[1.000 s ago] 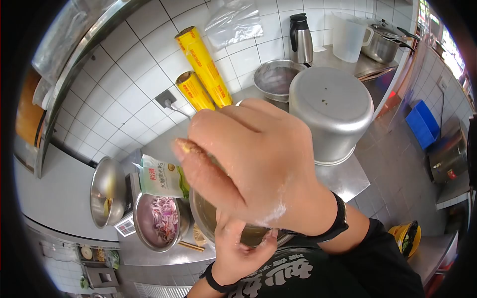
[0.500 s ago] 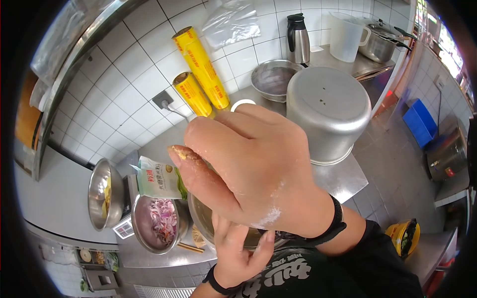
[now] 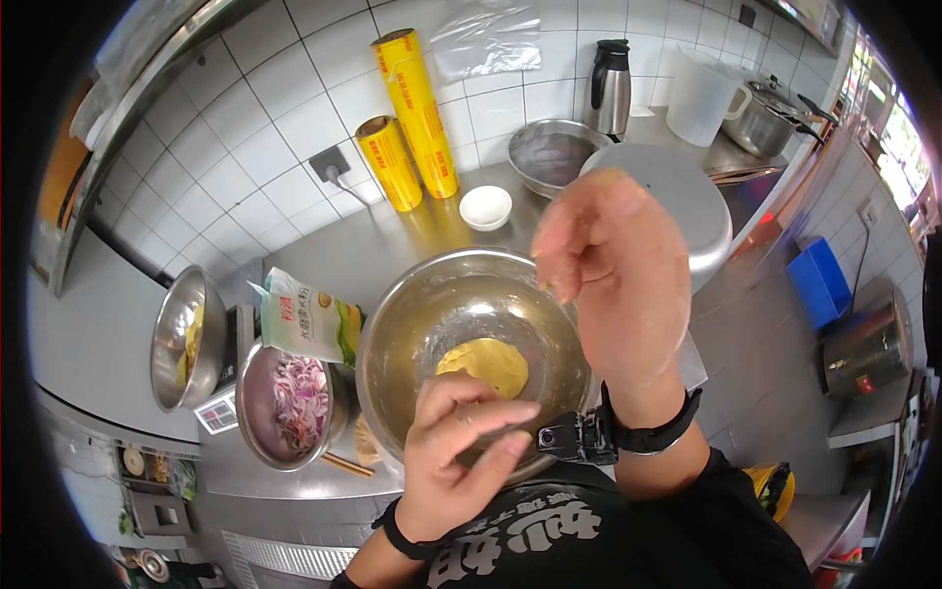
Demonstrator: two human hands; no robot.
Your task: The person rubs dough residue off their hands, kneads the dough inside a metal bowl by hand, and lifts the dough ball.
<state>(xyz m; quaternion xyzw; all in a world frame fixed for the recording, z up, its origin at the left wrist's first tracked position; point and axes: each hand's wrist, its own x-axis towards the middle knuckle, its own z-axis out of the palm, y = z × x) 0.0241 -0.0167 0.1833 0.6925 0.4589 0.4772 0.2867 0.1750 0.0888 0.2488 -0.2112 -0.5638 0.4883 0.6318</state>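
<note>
A wide steel mixing bowl (image 3: 397, 294) holds a flattened lump of yellow dough (image 3: 491, 365); smears coat its inner wall. Over the bowl's near side is my left hand (image 3: 456, 447), fingers bent and thumb apart, with nothing in it. It overlaps the dough's lower edge in view; whether they touch I cannot tell. My right hand (image 3: 623, 275) is raised above the bowl's right rim, fingers curled inward and slightly blurred. Nothing shows in it, and yellowish residue marks its tips. A strapped black device (image 3: 579, 437) sits at my right wrist.
Left of the bowl stand a rice-flour bag (image 3: 309, 319), a bowl of sliced red onion (image 3: 257, 393) and another steel bowl (image 3: 169, 344). Behind are a small white bowl (image 3: 486, 208), yellow film rolls (image 3: 417, 118) and a strainer-like bowl (image 3: 535, 162). An upturned pot (image 3: 702, 206) stands right.
My right hand has moved right and away from the camera, turning its palm side into view. The mixing bowl and dough are now uncovered. My left hand remains low by the bowl.
</note>
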